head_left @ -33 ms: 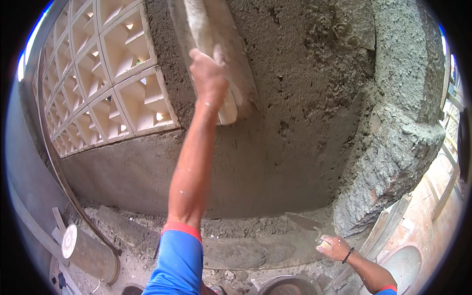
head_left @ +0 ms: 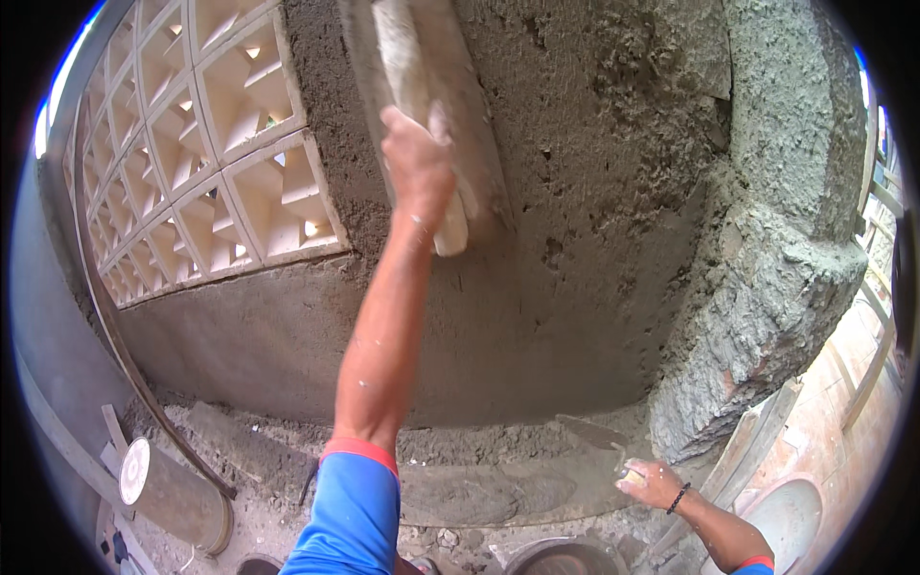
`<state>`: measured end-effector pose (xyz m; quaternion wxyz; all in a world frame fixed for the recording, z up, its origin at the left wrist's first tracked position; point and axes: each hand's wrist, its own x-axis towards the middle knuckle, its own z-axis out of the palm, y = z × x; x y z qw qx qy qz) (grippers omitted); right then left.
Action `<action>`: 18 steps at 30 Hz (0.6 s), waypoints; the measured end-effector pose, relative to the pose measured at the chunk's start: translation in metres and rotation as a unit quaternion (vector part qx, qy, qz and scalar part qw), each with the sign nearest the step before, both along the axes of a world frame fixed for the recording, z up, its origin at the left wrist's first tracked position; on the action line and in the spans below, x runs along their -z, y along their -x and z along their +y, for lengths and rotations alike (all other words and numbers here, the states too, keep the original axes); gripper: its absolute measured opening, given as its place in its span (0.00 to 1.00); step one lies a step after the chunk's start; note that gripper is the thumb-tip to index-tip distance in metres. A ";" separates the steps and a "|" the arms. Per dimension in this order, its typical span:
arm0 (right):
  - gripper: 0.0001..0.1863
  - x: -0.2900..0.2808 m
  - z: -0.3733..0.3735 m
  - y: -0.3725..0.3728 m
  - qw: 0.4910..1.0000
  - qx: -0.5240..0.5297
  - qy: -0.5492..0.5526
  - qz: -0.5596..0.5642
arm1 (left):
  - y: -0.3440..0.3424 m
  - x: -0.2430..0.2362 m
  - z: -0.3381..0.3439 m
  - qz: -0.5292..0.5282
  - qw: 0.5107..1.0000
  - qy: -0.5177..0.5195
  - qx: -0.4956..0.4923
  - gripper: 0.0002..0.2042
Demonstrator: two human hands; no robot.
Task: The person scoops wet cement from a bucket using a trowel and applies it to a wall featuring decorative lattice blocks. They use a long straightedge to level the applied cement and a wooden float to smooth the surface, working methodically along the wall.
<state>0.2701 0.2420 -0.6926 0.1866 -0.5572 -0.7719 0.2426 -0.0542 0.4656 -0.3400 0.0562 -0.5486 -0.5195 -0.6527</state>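
Note:
My left arm is raised to the wall, and my left hand (head_left: 419,158) is closed round the pale handle of a long plastering float (head_left: 479,144). The float's board lies against the grey mortared wall (head_left: 575,287), tilted with its upper end to the left. Part of it is blurred and its top runs out of the picture. Low on the right, my right hand (head_left: 652,482) grips the handle of a trowel (head_left: 589,431). The trowel's blade points left, over the mortar strip (head_left: 489,491) at the wall's foot, and the fingers partly cover its handle.
Pale pierced blocks (head_left: 225,168) fill the upper left. A rough mortared column (head_left: 767,297) bulges out at the right, with wooden boards (head_left: 757,441) below it. A cylindrical bucket (head_left: 182,508) stands lower left, near a curved strip (head_left: 134,369). Another round container (head_left: 565,551) sits at the bottom edge.
My left hand and the float have shifted slightly right and down along the wall. My right hand and the trowel stay where they were.

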 end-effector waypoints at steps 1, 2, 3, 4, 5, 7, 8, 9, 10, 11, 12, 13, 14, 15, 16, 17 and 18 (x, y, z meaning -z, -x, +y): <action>0.26 -0.005 -0.001 0.002 1.000 0.005 0.011 -0.003 | -0.003 0.021 0.008 0.022 1.000 0.005 0.001 0.19; 0.26 -0.003 -0.002 0.000 1.000 0.008 0.014 -0.010 | -0.013 0.042 0.000 0.021 0.999 0.028 0.027 0.20; 0.27 0.000 -0.004 -0.004 1.000 0.011 0.011 -0.019 | -0.023 0.061 -0.008 0.044 0.998 0.032 0.005 0.21; 0.28 -0.001 -0.005 -0.006 1.000 0.011 0.009 -0.028 | -0.024 0.089 -0.002 0.021 0.998 0.036 0.040 0.21; 0.28 -0.005 -0.005 -0.003 0.999 0.016 0.021 -0.029 | -0.023 0.111 -0.004 0.038 0.997 0.054 0.034 0.19; 0.28 -0.015 -0.009 0.009 0.998 0.017 0.049 -0.025 | -0.006 0.163 0.000 0.038 0.997 0.067 0.004 0.18; 0.28 -0.018 -0.010 0.013 0.999 0.001 0.036 -0.023 | 0.004 0.180 0.000 0.031 0.998 0.056 -0.007 0.18; 0.28 -0.014 -0.013 0.010 0.999 -0.003 0.031 -0.030 | 0.006 0.184 -0.002 -0.014 0.999 0.039 0.006 0.18; 0.28 -0.007 -0.016 0.007 0.999 -0.007 0.024 -0.037 | 0.012 0.185 -0.004 -0.058 0.998 0.022 0.020 0.18; 0.28 -0.006 -0.017 0.004 0.999 -0.012 0.016 -0.043 | 0.020 0.181 -0.006 -0.102 0.994 0.004 0.033 0.18; 0.28 -0.013 -0.020 0.007 0.998 -0.006 0.047 -0.047 | 0.028 0.169 -0.006 -0.117 0.992 -0.023 0.034 0.19; 0.28 -0.014 -0.021 0.005 0.998 -0.003 0.051 -0.042 | 0.036 0.149 -0.003 -0.131 0.990 -0.050 0.034 0.20; 0.28 -0.013 -0.023 0.003 0.998 0.000 0.056 -0.038 | 0.042 0.123 -0.003 -0.130 0.988 -0.072 0.036 0.21; 0.28 -0.013 -0.026 -0.002 0.997 0.007 0.062 -0.037 | 0.048 0.097 0.001 -0.132 0.986 -0.090 0.041 0.23; 0.28 -0.010 -0.025 -0.002 0.999 -0.003 0.043 -0.031 | 0.064 0.069 0.005 -0.097 0.989 -0.113 0.004 0.24; 0.28 -0.006 -0.024 -0.004 0.999 -0.012 0.023 -0.026 | 0.083 0.043 0.019 -0.082 0.986 -0.144 -0.014 0.23; 0.28 -0.004 -0.026 -0.007 1.000 -0.011 0.005 -0.022 | 0.086 0.009 0.018 -0.081 0.990 -0.118 -0.014 0.22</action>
